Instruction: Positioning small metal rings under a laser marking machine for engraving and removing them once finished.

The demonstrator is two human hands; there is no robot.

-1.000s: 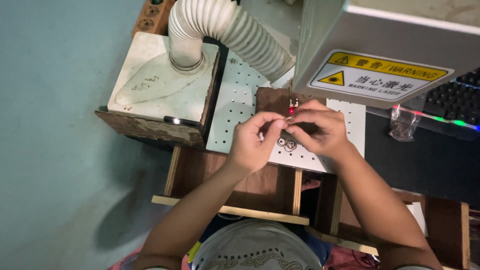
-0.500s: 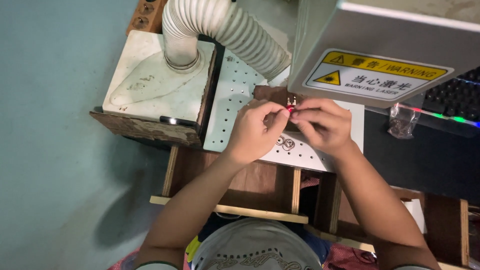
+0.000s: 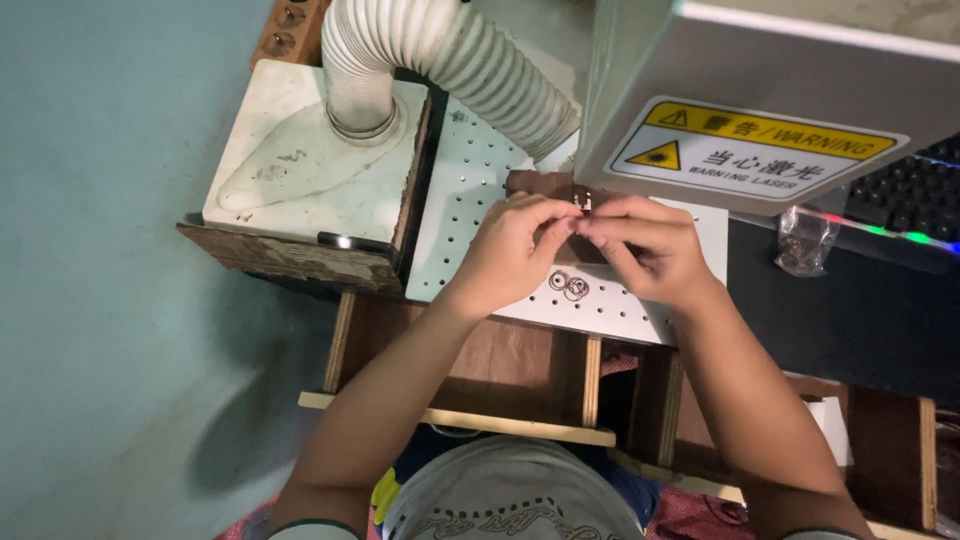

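perforated plate (image 3: pixel 470 200), 2 hands, 3 rings (image 3: pixel 570 286)

Dim teal-tinted overhead light, soft shadow lower left, sharp focus.

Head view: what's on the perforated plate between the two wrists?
A few small metal rings lie loose on the perforated plate, between the left hand and right hand, just below the fingertips. Head view shows it.

Looks like a small workshop: laser machine head (image 3: pixel 760 100), ribbed extraction hose (image 3: pixel 450 60), perforated metal worktop (image 3: pixel 460 200).
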